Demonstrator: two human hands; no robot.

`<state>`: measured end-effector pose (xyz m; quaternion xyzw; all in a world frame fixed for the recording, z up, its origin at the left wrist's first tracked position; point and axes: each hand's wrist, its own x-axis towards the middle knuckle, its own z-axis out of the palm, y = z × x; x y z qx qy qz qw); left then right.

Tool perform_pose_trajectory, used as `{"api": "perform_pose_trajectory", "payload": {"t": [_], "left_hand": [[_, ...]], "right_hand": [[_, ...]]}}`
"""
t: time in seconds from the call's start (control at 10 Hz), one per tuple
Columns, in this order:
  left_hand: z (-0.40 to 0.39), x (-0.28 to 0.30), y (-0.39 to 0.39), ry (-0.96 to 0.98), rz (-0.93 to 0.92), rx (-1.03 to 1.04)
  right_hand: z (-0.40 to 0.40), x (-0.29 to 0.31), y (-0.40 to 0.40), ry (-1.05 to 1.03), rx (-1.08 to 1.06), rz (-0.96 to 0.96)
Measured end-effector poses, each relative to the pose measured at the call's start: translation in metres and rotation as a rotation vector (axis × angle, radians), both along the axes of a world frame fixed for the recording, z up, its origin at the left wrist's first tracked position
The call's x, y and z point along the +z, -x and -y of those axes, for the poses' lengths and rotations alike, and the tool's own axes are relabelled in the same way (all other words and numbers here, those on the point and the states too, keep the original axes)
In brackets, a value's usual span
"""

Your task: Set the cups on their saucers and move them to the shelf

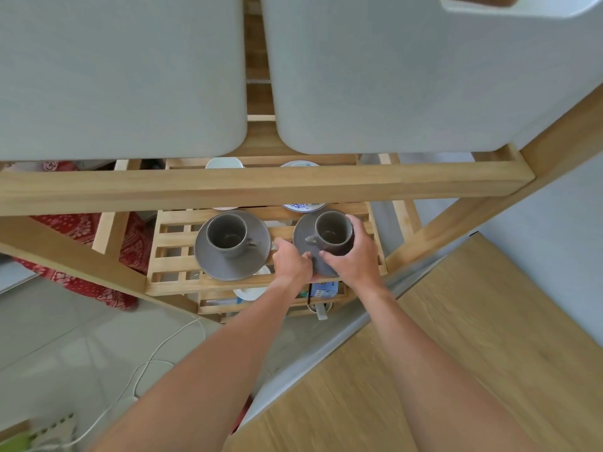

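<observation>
Two grey cups stand on grey saucers on a slatted wooden shelf (169,246). The left cup (226,234) sits on its saucer (228,265), untouched, handle pointing right. The right cup (332,231) rests on the right saucer (301,238), handle pointing left. My right hand (354,257) wraps around the right cup from the front and right. My left hand (290,261) grips the front left rim of the right saucer. The front part of that saucer is hidden under both hands.
A wooden rail (261,185) crosses just above the shelf, with two pale grey bins (391,76) on top. A blue-patterned plate (303,207) lies behind the right cup. Lower shelves hold white dishes (251,291). A wooden table (473,353) is at right, white cables (146,370) on the floor.
</observation>
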<state>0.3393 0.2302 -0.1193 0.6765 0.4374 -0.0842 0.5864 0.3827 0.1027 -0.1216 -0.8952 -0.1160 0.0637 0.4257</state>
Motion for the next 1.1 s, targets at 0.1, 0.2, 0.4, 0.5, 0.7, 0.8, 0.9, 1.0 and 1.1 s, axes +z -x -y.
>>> {"api": "perform_pose_trajectory", "payload": {"t": [0.1, 0.2, 0.4, 0.5, 0.7, 0.8, 0.9, 1.0, 1.1], "left_hand": [[-0.001, 0.004, 0.001, -0.017, -0.021, -0.010], [-0.006, 0.006, 0.005, -0.016, -0.018, -0.031], [-0.002, 0.018, 0.032, -0.134, 0.073, -0.117], [0.006, 0.026, 0.050, -0.205, 0.124, -0.161], [0.036, 0.042, 0.095, -0.297, 0.206, -0.228], [0.059, 0.050, 0.127, -0.416, 0.320, -0.328], [0.087, 0.056, 0.162, -0.551, 0.370, -0.454], [0.118, 0.056, 0.198, -0.600, 0.371, -0.507], [0.150, 0.050, 0.230, -0.694, 0.355, -0.591]], "right_hand": [[-0.001, -0.001, 0.003, 0.002, -0.027, -0.025], [-0.002, 0.000, 0.011, 0.021, -0.062, -0.037], [-0.002, 0.014, 0.033, 0.050, -0.173, -0.097], [0.005, 0.024, 0.050, 0.023, -0.224, -0.067], [0.037, 0.039, 0.101, 0.035, -0.237, -0.019], [0.062, 0.044, 0.137, 0.054, -0.254, -0.022], [0.093, 0.047, 0.177, 0.097, -0.252, -0.061], [0.130, 0.046, 0.219, 0.146, -0.246, -0.042], [0.171, 0.037, 0.256, 0.280, -0.243, 0.020]]}}
